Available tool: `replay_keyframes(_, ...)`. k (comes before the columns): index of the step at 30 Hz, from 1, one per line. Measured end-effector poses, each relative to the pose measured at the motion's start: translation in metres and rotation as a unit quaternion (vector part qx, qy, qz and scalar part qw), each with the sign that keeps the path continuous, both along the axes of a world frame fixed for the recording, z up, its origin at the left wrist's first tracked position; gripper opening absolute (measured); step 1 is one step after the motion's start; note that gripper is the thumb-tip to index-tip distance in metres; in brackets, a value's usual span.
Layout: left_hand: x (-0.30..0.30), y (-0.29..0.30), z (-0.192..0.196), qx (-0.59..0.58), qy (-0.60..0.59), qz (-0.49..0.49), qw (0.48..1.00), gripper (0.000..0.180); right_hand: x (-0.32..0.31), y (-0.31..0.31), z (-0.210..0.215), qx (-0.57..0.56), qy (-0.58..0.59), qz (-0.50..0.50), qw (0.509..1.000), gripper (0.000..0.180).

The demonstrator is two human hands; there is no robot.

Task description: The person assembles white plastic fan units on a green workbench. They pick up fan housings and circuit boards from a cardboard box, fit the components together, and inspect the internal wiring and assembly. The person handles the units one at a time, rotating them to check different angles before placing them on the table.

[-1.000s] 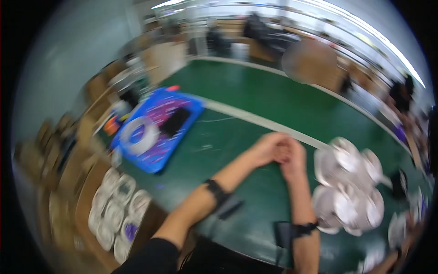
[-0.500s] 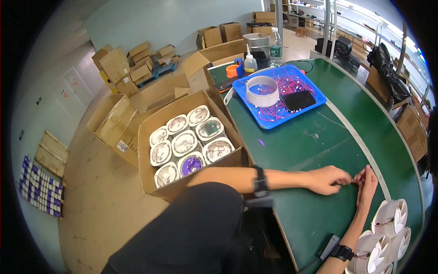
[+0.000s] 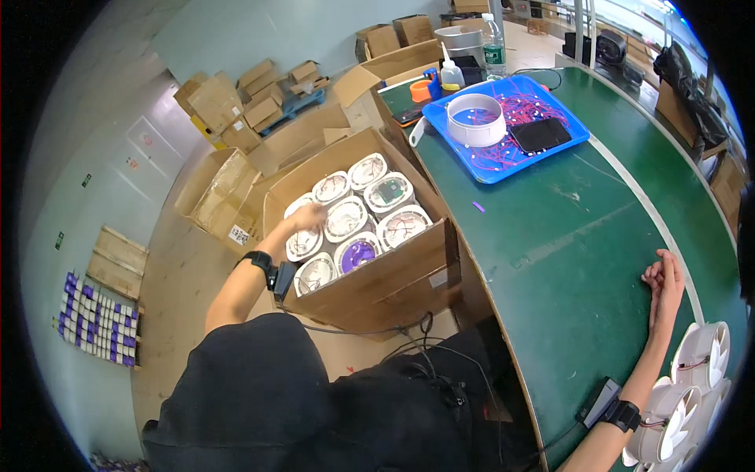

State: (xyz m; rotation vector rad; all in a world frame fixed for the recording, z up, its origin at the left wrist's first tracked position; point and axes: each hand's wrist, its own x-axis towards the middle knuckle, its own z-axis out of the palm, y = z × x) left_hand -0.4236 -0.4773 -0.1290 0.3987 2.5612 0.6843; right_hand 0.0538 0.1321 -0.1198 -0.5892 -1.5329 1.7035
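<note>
My left hand point(image 3: 307, 217) reaches into an open cardboard box point(image 3: 393, 287) beside the table. It lies over the white rounded housings point(image 3: 346, 219) packed there, several with wires coiled inside; motion blur hides its fingertips. One housing has a purple inside point(image 3: 359, 252), and another shows a green circuit board point(image 3: 389, 192). Over at the right, my right hand point(image 3: 667, 285) rests on the green table point(image 3: 550, 315), its fingers loosely bent and apart, with nothing visible in them. White round fans point(image 3: 698, 358) with thin wires stand near my right forearm.
A blue tray point(image 3: 491, 171) holds pink wires, a white ring point(image 3: 475, 130) and a black phone point(image 3: 539, 135). Behind it stand a squeeze bottle point(image 3: 451, 75), orange tape point(image 3: 420, 92) and a water bottle point(image 3: 493, 51). A small purple strip point(image 3: 478, 207) lies on the table. Cartons point(image 3: 259, 102) are piled farther back.
My left hand has left my right hand's side and swung left across to the box of housings. My right hand stays over the table, its fingers looser. The view has shifted.
</note>
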Motion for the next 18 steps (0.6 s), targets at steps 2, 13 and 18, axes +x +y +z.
replay_keyframes(2, -0.002, -0.091, -0.038, -0.243, -0.048, -0.091, 0.965, 0.022, -0.010, 0.000, -0.008, -0.007, 0.006, 0.025, 1.000, 0.028)
replay_keyframes(13, 0.089, -0.030, -0.066, -0.221, 0.178, -0.143, 0.948, 0.046, 0.006, 0.007, -0.004, -0.008, -0.008, -0.020, 1.000, 0.028)
replay_keyframes(18, 0.062, -0.009, -0.070, -0.300, 0.128, -0.241, 0.914, 0.064, 0.010, 0.001, -0.001, 0.003, 0.001, -0.015, 1.000, 0.029)
